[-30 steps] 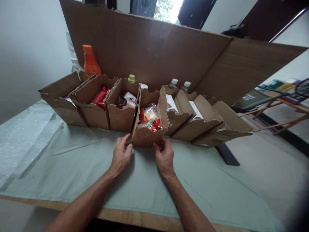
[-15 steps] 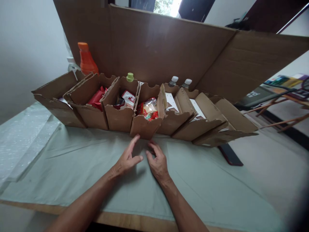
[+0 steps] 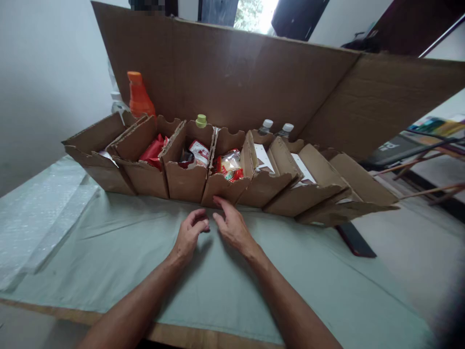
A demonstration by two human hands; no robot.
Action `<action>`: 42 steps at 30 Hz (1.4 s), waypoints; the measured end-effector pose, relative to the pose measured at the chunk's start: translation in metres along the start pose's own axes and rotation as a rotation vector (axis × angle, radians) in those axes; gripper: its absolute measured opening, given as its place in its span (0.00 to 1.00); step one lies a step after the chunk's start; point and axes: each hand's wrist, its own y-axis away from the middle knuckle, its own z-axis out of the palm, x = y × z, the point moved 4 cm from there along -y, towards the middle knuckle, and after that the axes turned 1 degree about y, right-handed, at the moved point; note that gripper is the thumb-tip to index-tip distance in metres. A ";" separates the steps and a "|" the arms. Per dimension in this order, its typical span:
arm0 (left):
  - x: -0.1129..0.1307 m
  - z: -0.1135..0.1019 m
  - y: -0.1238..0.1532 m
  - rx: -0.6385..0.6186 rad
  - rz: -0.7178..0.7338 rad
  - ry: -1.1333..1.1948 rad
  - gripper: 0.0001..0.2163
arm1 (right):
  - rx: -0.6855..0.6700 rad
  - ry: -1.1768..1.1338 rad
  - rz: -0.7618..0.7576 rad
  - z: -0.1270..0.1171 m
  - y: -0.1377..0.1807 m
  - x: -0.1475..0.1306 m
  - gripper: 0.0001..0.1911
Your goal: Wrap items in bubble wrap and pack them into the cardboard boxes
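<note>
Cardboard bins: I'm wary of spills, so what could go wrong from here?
The right hand is at the front of the centre bin; a hard push might jostle its close neighbours or tip out its packets. White-capped bottles stand behind the row, so bins shoved back could knock them.

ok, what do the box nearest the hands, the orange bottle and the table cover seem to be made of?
Box: matte brown cardboard; layered, rough cut edges.
Orange bottle: probably plastic, smooth; moulded-looking shape and cap, though it's too small to be sure.
Table cover: likely cloth, dull pale green; creases show.
</note>
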 end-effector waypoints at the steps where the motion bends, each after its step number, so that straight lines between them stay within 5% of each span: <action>1: 0.001 -0.002 0.000 0.033 -0.010 0.016 0.23 | 0.008 0.009 0.021 -0.001 -0.008 0.003 0.28; 5: 0.005 -0.007 0.001 0.131 -0.042 0.091 0.21 | 0.042 0.026 0.049 -0.008 -0.018 0.005 0.26; 9: 0.007 -0.007 0.001 0.208 -0.045 0.146 0.20 | 0.063 -0.014 0.007 -0.018 -0.017 -0.029 0.19; 15: 0.025 -0.019 -0.002 0.311 0.050 0.148 0.19 | 0.120 0.079 -0.023 -0.020 -0.063 -0.088 0.31; 21: 0.061 -0.060 0.044 0.429 0.220 0.088 0.20 | 0.063 0.307 0.026 -0.010 -0.090 -0.098 0.10; 26: 0.062 -0.107 0.103 0.529 0.300 -0.132 0.15 | 0.032 0.259 -0.169 -0.017 -0.008 -0.122 0.08; 30: 0.059 -0.125 0.125 0.578 0.352 -0.200 0.20 | 0.042 0.179 -0.320 -0.059 0.085 -0.125 0.09; 34: 0.058 -0.113 0.132 0.459 0.436 -0.274 0.28 | 0.346 0.178 -0.024 -0.130 0.153 -0.083 0.10; 37: 0.051 -0.097 0.135 0.283 0.399 -0.363 0.32 | 0.484 0.082 0.180 -0.162 0.200 -0.045 0.25; 42: 0.034 -0.087 0.144 0.066 0.178 -0.535 0.23 | 0.124 0.144 0.286 -0.135 0.248 -0.017 0.29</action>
